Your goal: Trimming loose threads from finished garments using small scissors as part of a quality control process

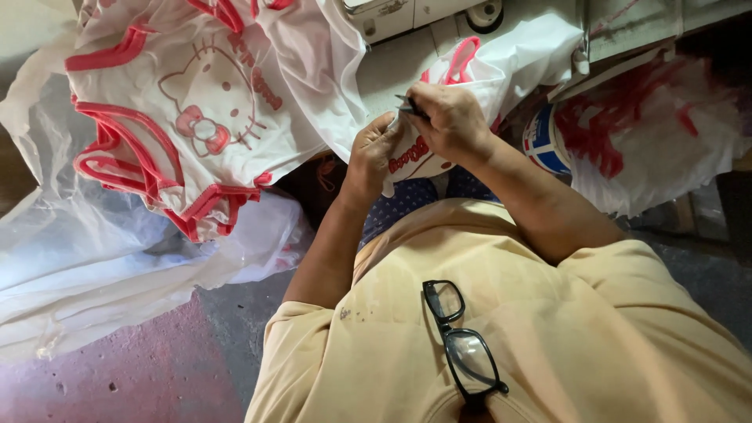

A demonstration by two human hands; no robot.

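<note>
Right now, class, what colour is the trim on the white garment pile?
Pinkish red trim edges the white garment pile, seen in the head view.

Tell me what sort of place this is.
Probably a small garment sewing workshop. A pile of white garments with red trim lies in clear plastic, a white sewing machine sits ahead, and both hands work a small dark tool on a white garment piece.
</note>
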